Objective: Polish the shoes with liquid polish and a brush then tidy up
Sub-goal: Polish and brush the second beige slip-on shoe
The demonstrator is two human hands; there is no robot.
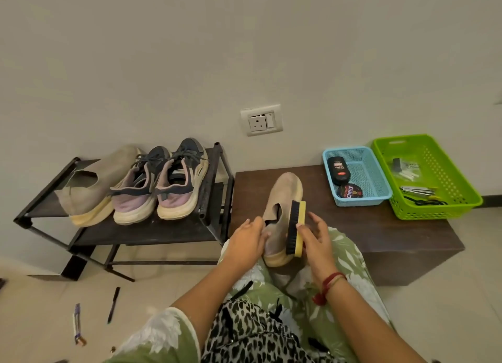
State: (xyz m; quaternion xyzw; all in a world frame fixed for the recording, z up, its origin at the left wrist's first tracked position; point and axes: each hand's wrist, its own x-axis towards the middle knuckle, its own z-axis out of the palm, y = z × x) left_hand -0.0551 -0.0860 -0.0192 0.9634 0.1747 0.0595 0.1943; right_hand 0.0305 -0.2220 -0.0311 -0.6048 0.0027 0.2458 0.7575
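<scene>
A single wide view is taken from the head, angled forward and down over the lap (350,256), with the bench (353,226) close and the wall (244,50) faced.

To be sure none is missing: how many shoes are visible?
4. On the black rack: one beige slip-on at the left, two grey-and-lilac sneakers beside it. On the brown bench: the second beige slip-on, held by the left hand.

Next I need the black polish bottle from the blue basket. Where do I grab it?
Probably from above, pinching across the far half of the polish bottle: it lies flat in the blue basket, close to the left wall, with the round tin crowding its near end.
</scene>
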